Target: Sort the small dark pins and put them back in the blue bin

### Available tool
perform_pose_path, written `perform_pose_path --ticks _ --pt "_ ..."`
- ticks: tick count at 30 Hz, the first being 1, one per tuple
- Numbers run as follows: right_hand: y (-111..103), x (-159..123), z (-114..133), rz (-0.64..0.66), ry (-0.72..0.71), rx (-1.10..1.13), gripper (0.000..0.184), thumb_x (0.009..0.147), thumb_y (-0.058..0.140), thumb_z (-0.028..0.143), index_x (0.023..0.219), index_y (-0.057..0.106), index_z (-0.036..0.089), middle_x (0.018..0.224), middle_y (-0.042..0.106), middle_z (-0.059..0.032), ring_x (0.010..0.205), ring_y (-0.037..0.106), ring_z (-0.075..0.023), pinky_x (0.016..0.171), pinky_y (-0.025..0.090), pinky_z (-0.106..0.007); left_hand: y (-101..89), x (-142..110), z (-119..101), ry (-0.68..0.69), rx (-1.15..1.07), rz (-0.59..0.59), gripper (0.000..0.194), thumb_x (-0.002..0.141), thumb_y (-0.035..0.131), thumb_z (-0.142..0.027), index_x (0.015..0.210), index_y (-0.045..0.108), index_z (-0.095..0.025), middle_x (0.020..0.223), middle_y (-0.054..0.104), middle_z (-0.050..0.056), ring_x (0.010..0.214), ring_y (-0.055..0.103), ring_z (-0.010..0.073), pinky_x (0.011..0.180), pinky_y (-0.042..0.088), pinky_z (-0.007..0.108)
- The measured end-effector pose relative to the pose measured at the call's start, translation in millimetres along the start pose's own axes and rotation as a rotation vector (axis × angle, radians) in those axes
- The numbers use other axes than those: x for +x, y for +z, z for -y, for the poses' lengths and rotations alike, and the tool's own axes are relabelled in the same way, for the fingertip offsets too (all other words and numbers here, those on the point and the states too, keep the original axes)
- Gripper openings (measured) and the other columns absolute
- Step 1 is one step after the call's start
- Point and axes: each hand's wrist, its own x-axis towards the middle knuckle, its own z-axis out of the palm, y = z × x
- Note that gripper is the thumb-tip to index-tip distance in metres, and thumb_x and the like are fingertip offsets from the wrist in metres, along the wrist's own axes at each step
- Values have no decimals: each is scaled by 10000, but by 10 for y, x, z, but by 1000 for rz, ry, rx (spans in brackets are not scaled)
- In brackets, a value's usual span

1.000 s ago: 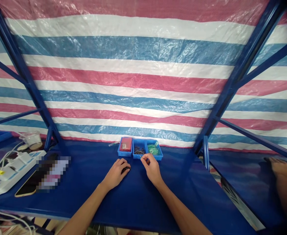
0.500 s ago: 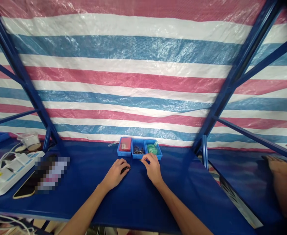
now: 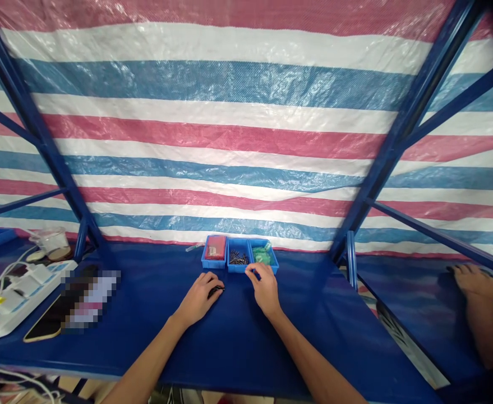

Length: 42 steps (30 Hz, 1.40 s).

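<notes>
My left hand (image 3: 198,298) rests on the blue table, its fingers curled round a small black object (image 3: 216,290) that shows between thumb and fingers. Just in front of the bins is my right hand (image 3: 265,289), thumb and forefinger pinched together; whatever is in the pinch is too small to make out. A blue bin (image 3: 238,269) behind it holds several dark, screw-like metal pieces (image 3: 238,258). Joined on the right, another blue bin (image 3: 273,269) contains green plastic-looking pieces (image 3: 262,255). Red packets (image 3: 216,247) fill the blue bin on the left (image 3: 213,264).
A phone (image 3: 48,322) and a white power strip (image 3: 31,294) with cables lie at the left. Blue metal posts (image 3: 391,151) frame a striped tarp (image 3: 229,146). At the right, another person's hand (image 3: 475,280) rests on the neighbouring table.
My right hand has shifted slightly to the right, and the tiny piece seen at its fingertips is no longer distinct. My left hand has stayed put.
</notes>
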Motion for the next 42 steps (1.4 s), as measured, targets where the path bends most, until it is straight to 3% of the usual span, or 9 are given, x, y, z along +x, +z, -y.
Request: perform_pose_path --ticks 6,10,15,24,27,34,42 --pt "60 -16 -37 82 93 177 197 978 598 369 960 755 252 994 765 -38 910 695 -243 825 510 -337 2 -4 7 9 9 -8 228 1073 502 -345 1138 712 -283 1115 640 55 1019 606 230 955 530 401" --pt "90 -20 -39 88 119 172 218 962 607 395 1012 754 241 1042 764 -57 919 693 -250 812 515 -341 5 -9 15 6 9 -6 218 1071 509 -345 1128 712 -286 1107 639 50 1012 606 226 958 526 398" --pt "90 -28 -52 66 138 80 220 915 669 450 933 700 233 835 716 -15 700 610 -201 698 484 -313 -6 -5 11 -6 5 7 211 1071 510 -340 1137 704 -287 1120 639 47 1039 597 228 982 513 407" --pt "42 -20 -36 18 123 2 228 922 663 464 873 582 256 755 636 29 608 560 -177 620 439 -292 0 -6 14 9 7 -3 220 1070 506 -338 1143 706 -281 1120 648 53 1031 603 231 974 520 416" --pt "32 -19 -30 28 92 -19 245 972 599 463 844 609 254 772 672 10 654 592 -193 647 450 -300 -2 -4 4 10 4 -2 213 1068 513 -331 1136 707 -278 1112 651 53 1028 603 229 960 522 406" --pt "44 -14 -62 47 62 4 208 1015 538 386 974 686 245 951 742 -36 851 691 -238 783 510 -337 -12 4 -2 -7 4 13 219 1075 503 -338 1143 702 -276 1115 640 53 1022 598 229 966 515 412" --pt "79 -34 -163 79 -88 -71 282 1071 475 329 1007 741 262 993 702 -66 964 640 -266 913 506 -413 -6 -4 4 -4 2 6 225 1075 499 -354 1139 700 -276 1114 638 54 1030 596 235 976 515 426"
